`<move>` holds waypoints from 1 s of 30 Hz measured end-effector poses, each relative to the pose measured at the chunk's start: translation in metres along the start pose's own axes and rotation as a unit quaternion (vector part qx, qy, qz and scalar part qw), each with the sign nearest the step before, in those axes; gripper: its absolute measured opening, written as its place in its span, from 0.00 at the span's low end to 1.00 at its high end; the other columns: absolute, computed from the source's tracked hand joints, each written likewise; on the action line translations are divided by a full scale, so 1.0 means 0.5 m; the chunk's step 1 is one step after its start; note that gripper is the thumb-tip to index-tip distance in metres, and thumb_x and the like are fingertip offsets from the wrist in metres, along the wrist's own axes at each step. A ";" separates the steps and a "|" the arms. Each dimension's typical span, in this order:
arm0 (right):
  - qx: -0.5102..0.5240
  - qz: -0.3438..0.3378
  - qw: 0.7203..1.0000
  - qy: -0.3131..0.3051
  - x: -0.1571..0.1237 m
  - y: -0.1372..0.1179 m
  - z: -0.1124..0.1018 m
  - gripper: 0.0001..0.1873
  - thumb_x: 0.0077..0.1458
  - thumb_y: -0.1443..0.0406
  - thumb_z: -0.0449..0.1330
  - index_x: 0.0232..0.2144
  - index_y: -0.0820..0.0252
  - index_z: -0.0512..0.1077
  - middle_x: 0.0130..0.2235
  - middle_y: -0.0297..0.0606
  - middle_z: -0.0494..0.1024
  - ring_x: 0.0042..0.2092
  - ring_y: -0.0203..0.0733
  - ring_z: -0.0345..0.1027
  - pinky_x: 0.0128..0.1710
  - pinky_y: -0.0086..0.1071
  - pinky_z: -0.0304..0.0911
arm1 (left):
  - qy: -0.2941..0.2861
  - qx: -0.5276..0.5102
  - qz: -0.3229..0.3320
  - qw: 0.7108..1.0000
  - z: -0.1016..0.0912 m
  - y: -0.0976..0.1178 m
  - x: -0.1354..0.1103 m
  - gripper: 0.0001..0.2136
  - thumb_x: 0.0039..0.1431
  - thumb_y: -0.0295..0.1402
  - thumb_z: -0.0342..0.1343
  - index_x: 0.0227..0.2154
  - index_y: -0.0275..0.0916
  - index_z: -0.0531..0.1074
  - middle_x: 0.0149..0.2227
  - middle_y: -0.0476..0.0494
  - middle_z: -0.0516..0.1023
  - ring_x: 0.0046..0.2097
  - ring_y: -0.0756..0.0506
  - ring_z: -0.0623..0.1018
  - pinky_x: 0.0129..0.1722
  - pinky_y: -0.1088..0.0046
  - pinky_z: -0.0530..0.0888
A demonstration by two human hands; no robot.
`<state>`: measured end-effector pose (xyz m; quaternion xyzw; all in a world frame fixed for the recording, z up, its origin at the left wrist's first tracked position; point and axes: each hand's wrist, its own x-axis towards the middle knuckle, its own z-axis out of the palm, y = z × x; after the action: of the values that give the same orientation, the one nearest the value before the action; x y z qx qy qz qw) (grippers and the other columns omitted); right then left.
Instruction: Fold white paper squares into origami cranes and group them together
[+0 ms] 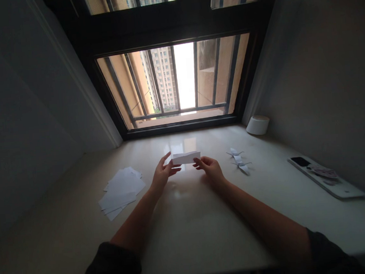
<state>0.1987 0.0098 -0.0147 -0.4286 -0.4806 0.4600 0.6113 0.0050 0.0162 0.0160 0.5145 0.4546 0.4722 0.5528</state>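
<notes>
A folded strip of white paper (186,158) is held up above the pale sill, level between both hands. At its left end is my left hand (164,171), its index finger raised and the other fingers behind or beside the paper's edge. My right hand (210,167) pinches the lower right corner between thumb and fingers. To the right of that hand lie two folded paper cranes (241,164), close together. Left of my left forearm, a loose pile of white paper sheets (121,191) is spread on the surface.
A phone-like device (326,177) in a pale case lies at the right by the wall. A white round-topped object (258,125) stands in the far right corner. Behind the sill (190,221) rises a dark-framed window (181,128) with bars outside.
</notes>
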 end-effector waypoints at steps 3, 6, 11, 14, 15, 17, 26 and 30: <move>0.018 0.006 1.000 0.020 -0.001 -0.001 0.000 0.18 0.43 0.51 0.64 0.21 0.61 0.71 0.24 0.38 0.75 0.29 0.40 0.69 0.32 0.34 0.66 | -0.003 0.007 0.042 0.999 0.009 0.000 -0.007 0.29 0.51 0.49 0.55 0.54 0.40 0.63 0.42 0.37 0.77 0.41 0.41 0.79 0.42 0.66 0.72; 0.025 0.007 0.999 0.030 -0.004 -0.004 0.005 0.18 0.42 0.51 0.64 0.21 0.61 0.71 0.24 0.37 0.75 0.28 0.39 0.69 0.31 0.33 0.65 | -0.023 0.032 0.052 0.998 0.017 -0.006 -0.010 0.24 0.47 0.47 0.60 0.41 0.34 0.72 0.41 0.36 0.77 0.44 0.40 0.77 0.42 0.67 0.71; 0.046 -0.001 0.998 0.040 -0.013 -0.011 0.018 0.20 0.39 0.53 0.67 0.31 0.59 0.70 0.26 0.35 0.77 0.28 0.39 0.70 0.31 0.33 0.64 | 0.022 -0.003 0.065 0.998 0.031 -0.016 -0.018 0.30 0.47 0.44 0.61 0.52 0.39 0.61 0.38 0.39 0.78 0.38 0.44 0.79 0.39 0.68 0.72; 0.053 -0.004 0.997 0.053 -0.016 -0.012 0.022 0.24 0.39 0.54 0.67 0.36 0.58 0.66 0.25 0.34 0.77 0.28 0.40 0.70 0.30 0.34 0.64 | 0.030 0.013 0.096 0.995 0.037 -0.021 -0.021 0.32 0.49 0.42 0.61 0.55 0.41 0.56 0.35 0.43 0.78 0.35 0.45 0.79 0.37 0.69 0.72; 0.053 -0.008 0.997 0.057 -0.016 -0.011 0.022 0.24 0.39 0.54 0.67 0.36 0.58 0.65 0.25 0.33 0.76 0.28 0.40 0.70 0.30 0.34 0.64 | 0.025 0.026 0.106 0.994 0.038 -0.022 -0.023 0.32 0.49 0.42 0.60 0.55 0.41 0.56 0.34 0.43 0.78 0.34 0.46 0.78 0.37 0.69 0.72; 0.050 -0.016 0.997 0.064 -0.015 -0.010 0.021 0.24 0.40 0.55 0.67 0.37 0.57 0.64 0.25 0.33 0.76 0.27 0.39 0.70 0.30 0.33 0.64 | 0.020 0.060 0.122 0.991 0.041 -0.021 -0.026 0.28 0.51 0.41 0.59 0.54 0.40 0.59 0.35 0.43 0.78 0.35 0.46 0.78 0.37 0.69 0.72; -0.049 -0.061 0.997 0.009 -0.029 -0.020 0.028 0.19 0.44 0.53 0.64 0.37 0.57 0.70 0.27 0.36 0.77 0.30 0.42 0.71 0.30 0.33 0.63 | 0.083 0.228 0.232 0.942 0.046 0.016 -0.050 0.19 0.51 0.40 0.59 0.47 0.44 0.72 0.45 0.42 0.76 0.48 0.41 0.73 0.48 0.64 0.68; -0.075 -0.076 0.994 -0.018 -0.038 -0.026 0.031 0.18 0.45 0.54 0.63 0.37 0.57 0.70 0.28 0.36 0.78 0.30 0.42 0.71 0.30 0.33 0.63 | 0.080 0.222 0.182 0.955 0.046 0.008 -0.050 0.19 0.51 0.43 0.58 0.45 0.43 0.73 0.34 0.45 0.79 0.36 0.44 0.77 0.34 0.72 0.72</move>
<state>0.1831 -0.0102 -0.0031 -0.4273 -0.5559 0.3822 0.6020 0.0240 -0.0114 0.0217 0.6587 0.4894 0.4918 0.2909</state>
